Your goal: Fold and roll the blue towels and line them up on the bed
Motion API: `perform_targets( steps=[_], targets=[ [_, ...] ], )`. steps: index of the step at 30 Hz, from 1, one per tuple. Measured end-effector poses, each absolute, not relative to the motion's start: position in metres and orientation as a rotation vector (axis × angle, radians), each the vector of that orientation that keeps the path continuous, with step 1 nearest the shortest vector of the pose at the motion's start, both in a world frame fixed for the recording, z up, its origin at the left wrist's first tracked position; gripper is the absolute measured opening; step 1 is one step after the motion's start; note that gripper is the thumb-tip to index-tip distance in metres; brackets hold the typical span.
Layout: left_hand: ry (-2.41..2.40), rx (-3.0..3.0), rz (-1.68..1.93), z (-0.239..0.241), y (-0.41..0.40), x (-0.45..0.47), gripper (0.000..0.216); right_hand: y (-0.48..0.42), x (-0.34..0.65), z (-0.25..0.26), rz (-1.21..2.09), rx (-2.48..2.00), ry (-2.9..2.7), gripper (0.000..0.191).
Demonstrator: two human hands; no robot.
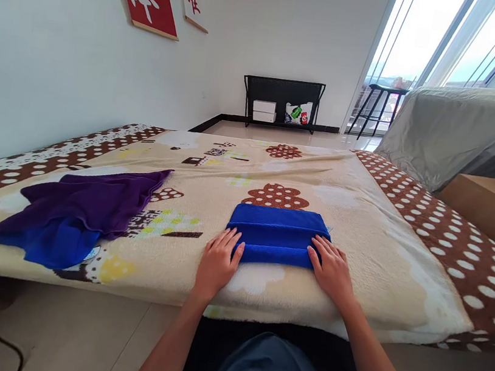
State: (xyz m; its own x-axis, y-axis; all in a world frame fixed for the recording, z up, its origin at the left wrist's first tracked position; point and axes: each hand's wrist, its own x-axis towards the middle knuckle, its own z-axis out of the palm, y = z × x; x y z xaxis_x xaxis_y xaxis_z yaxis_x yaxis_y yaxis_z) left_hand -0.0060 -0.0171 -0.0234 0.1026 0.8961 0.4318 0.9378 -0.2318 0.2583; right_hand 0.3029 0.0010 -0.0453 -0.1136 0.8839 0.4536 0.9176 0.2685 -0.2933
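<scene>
A blue cloth (278,235), folded into a flat rectangle with crosswise creases, lies on the patterned blanket near the bed's front edge. My left hand (220,258) rests on its left end, fingers stretched out and the thumb along the edge. On the opposite end, my right hand (332,267) lies flat with its fingers extended over the fabric. Neither hand grips the cloth. To the left, a rumpled purple cloth (93,197) partly covers another blue cloth (58,242), which has a pale tag showing.
The cream blanket (209,192) has a brown polka-dot border. Beyond the bed, a black rack (283,95) stands against the wall. At right are a grey-covered piece of furniture (471,131) and a cardboard box (471,198).
</scene>
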Motion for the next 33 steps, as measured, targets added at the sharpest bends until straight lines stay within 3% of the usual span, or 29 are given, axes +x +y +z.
perform_targets(
  steps=[24,33],
  targets=[
    [-1.878,-2.267,-0.8,-0.027,-0.015,-0.006,0.044,0.001,0.308,-0.05,-0.003,-1.544,-1.944,0.049],
    [-1.668,-2.126,-1.148,-0.031,-0.024,-0.014,0.03,-0.011,0.321,-0.048,-0.021,-1.286,-1.725,0.028]
  ],
)
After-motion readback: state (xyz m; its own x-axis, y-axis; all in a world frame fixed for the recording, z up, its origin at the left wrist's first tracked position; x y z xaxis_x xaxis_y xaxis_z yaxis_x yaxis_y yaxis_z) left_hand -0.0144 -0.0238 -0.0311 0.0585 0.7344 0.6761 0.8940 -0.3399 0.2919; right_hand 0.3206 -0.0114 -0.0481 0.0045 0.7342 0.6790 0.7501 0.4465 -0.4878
